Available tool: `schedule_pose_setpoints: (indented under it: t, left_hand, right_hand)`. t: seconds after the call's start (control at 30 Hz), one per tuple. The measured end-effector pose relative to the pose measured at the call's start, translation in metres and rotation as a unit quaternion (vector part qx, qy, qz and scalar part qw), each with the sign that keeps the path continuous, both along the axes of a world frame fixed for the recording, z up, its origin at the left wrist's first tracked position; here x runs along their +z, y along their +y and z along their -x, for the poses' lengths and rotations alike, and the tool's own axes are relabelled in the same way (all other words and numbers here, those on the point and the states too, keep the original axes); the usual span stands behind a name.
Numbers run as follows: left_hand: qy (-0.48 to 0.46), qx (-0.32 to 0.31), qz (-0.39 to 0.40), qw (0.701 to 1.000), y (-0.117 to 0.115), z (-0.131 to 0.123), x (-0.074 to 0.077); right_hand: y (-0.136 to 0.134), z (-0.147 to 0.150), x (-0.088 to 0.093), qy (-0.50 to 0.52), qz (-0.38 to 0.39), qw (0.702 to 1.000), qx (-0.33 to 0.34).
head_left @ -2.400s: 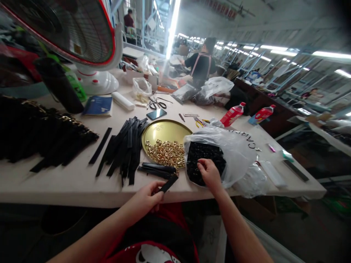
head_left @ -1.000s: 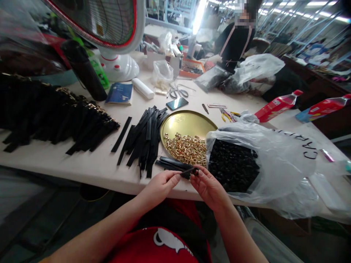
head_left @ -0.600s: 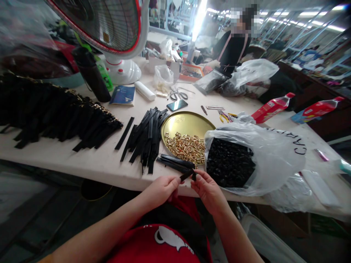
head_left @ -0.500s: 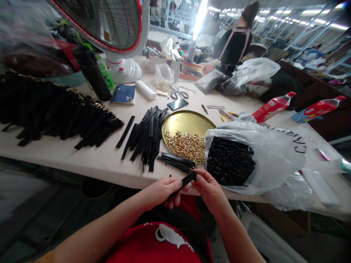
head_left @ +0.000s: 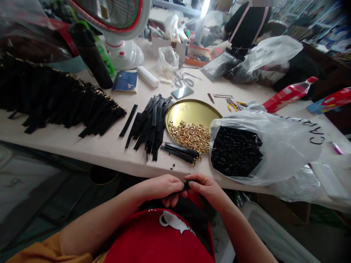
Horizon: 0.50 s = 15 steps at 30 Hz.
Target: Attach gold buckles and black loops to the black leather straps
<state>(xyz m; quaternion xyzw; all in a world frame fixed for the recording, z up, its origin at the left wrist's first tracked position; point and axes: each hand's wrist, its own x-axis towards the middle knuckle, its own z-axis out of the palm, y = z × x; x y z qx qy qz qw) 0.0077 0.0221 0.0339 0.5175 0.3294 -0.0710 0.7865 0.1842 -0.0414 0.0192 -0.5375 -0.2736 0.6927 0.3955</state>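
Drawn back toward the lap from the small pile of strips [head_left: 179, 152], the left hand [head_left: 166, 187] and right hand [head_left: 205, 187] pinch a black strip [head_left: 186, 185], mostly hidden, just off the desk [head_left: 104, 148]. Beyond, gold buckles [head_left: 189, 137] heap in a round tray [head_left: 190, 110], hemmed in by a plastic bag [head_left: 282, 146] of black pieces [head_left: 236, 151] and loose strips [head_left: 150, 124]. Further back stand a fan [head_left: 124, 54] and red bottle [head_left: 289, 95].
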Motion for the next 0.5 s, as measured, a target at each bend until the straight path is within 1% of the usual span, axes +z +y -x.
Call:
schedule_pose_setpoints:
  t: [0.03,0.07,0.2,0.27,0.37,0.43,0.5]
  left_hand:
    - [-0.007,0.0,0.014,1.0,0.001,0.001,-0.001]
    - [-0.015,0.007,0.033,0.999,0.001,0.001,-0.002]
    - [-0.049,0.047,0.122,0.99,0.005,0.006,0.0]
    - [-0.069,0.058,0.136,0.987,0.006,0.008,0.001]
    - [-0.081,0.086,0.11,0.987,0.005,0.006,-0.002]
    - [-0.065,0.115,0.07,0.989,0.003,0.003,-0.007]
    - [-0.032,0.138,0.027,0.99,0.0,0.0,-0.012]
  right_hand:
    - [0.0,0.002,-0.001,0.012,0.009,1.0,0.006]
    - [0.001,0.002,-0.002,0.025,0.016,1.0,-0.002]
    - [0.007,0.0,-0.008,0.058,0.023,0.993,-0.097]
    - [0.01,0.0,-0.01,0.069,0.026,0.989,-0.126]
    - [0.012,0.006,-0.012,0.09,0.035,0.985,-0.144]
    - [0.011,0.015,-0.015,0.094,0.034,0.986,-0.136]
    - [0.009,0.025,-0.02,0.069,0.023,0.99,-0.121]
